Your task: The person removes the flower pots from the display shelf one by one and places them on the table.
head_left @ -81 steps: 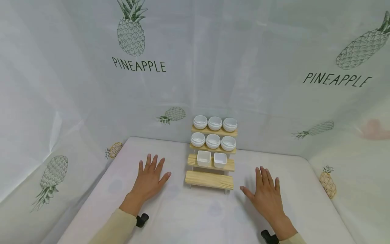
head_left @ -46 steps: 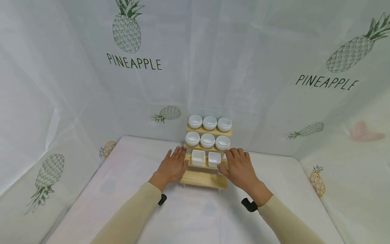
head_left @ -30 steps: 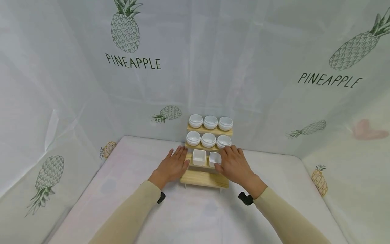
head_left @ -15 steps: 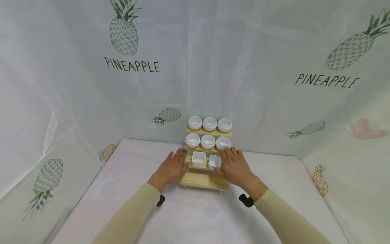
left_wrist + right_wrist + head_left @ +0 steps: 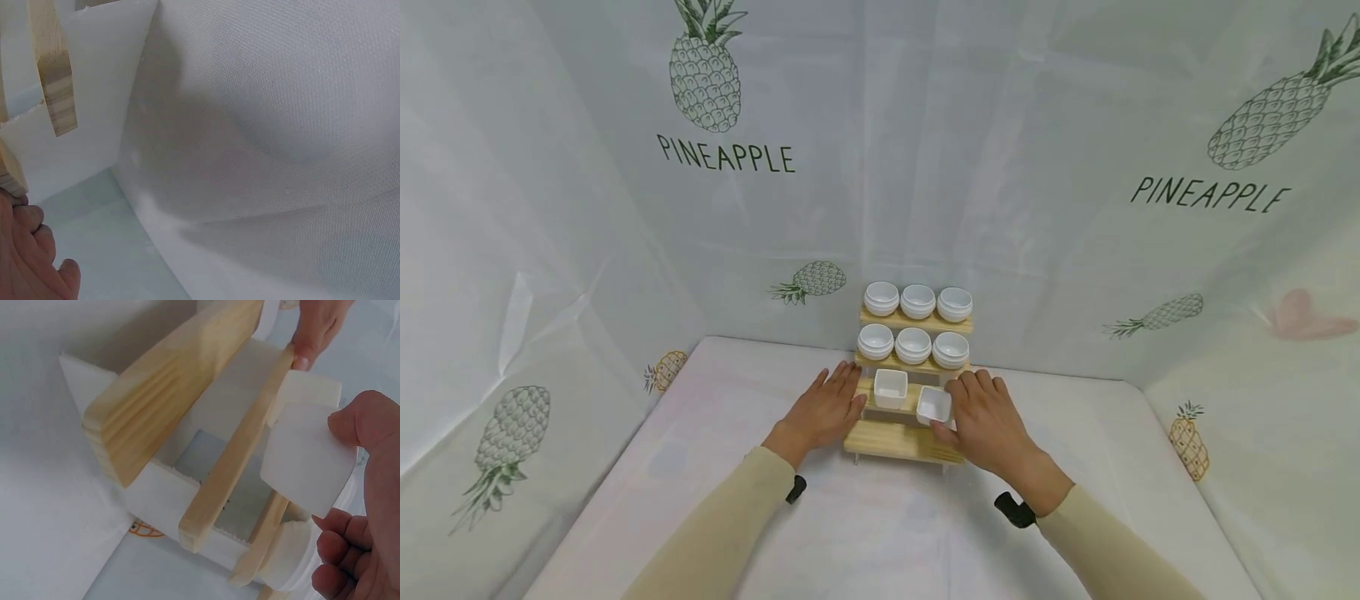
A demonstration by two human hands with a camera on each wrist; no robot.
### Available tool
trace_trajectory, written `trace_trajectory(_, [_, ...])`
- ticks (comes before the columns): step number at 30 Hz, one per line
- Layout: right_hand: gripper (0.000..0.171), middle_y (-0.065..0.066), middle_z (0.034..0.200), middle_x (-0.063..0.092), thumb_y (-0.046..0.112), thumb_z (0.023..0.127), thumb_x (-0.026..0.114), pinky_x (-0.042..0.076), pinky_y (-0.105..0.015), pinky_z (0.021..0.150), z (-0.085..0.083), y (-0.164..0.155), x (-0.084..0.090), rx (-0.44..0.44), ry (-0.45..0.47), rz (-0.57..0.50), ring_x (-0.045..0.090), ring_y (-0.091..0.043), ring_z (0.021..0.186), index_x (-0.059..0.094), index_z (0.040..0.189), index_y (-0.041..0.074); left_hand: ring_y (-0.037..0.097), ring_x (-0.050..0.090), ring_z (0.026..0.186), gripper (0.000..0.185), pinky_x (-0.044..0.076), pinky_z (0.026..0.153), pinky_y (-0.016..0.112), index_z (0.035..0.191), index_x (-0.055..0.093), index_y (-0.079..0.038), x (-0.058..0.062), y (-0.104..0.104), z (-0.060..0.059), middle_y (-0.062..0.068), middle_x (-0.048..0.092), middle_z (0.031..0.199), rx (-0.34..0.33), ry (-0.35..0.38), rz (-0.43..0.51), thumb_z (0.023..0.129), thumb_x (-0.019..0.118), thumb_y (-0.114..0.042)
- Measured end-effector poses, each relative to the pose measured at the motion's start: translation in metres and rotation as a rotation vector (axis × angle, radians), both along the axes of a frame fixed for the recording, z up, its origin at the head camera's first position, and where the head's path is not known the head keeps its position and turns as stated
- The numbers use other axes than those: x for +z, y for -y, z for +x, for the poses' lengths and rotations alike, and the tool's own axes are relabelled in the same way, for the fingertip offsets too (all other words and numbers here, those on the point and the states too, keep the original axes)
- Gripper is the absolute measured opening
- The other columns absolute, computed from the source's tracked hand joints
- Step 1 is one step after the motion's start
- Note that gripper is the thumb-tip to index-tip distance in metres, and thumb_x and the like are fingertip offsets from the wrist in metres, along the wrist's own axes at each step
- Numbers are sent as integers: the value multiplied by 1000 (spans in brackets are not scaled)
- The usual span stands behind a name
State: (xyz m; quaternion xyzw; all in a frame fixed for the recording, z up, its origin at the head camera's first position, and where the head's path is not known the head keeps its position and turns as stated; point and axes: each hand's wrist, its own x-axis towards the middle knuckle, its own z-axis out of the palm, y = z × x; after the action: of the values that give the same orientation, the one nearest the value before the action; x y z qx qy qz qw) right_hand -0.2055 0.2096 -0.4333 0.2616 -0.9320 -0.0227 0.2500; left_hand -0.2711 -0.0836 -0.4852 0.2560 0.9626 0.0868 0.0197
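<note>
Over the rack's point(image 5: 901, 442) lower steps, the right hand point(image 5: 988, 425) pinches a square cup point(image 5: 934, 405), mouth up, slightly tilted, no clear long axis. Left hand point(image 5: 823, 410) lies flat, fingers straight, against the rack's left end on the worktop point(image 5: 865, 533).

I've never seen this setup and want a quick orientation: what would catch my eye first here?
A small stepped wooden rack stands at the middle of the white table, with three round white bowls on each of its two upper steps. The right hand grips a square white cup lifted just off the third step, beside a second square cup that stands there. The left hand rests against the rack's left end, and pineapple-print sheets wall everything in.
</note>
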Motion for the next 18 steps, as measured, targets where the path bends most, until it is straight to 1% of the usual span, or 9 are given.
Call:
trace_trajectory(4, [53,-8,89,52,48,85,82,36,-36,69,8,5,-3,21,-20,-10,45,-28,81,61,100,2,30,15,164,70,17,134,51,168,20,-1,-1,0,-1,15,20,175,-6,-6,5,116,19,-48])
trace_trajectory(6, [53,-7,89,52,49,85,82,37,-36,69,12,9,-6,30,-26,-13,46,-28,82,61,99,2,29,14,164,70,16,134,51,168,19,-1,-1,0,0,15,19,176,-7,-5,-3,116,19,-48])
trace_trajectory(9, [54,-6,89,53,50,84,83,37,-35,69,18,18,-12,45,-30,-20,46,-27,83,61,99,3,30,16,164,69,18,134,51,167,21,0,0,0,0,16,21,175,-10,-10,9,116,21,-47])
trace_trajectory(13, [54,-5,88,54,53,82,83,37,-34,68,26,34,-24,80,-30,-30,47,-26,82,61,97,6,31,18,164,69,20,133,52,167,24,1,-1,0,0,17,23,174,-6,-21,26,116,23,-46])
trace_trajectory(18, [50,-3,89,54,52,81,81,42,-35,71,34,59,-44,134,-12,-53,49,-24,82,60,95,9,29,16,164,71,18,134,50,168,21,-1,-6,0,-2,15,22,175,3,-31,14,115,18,-49])
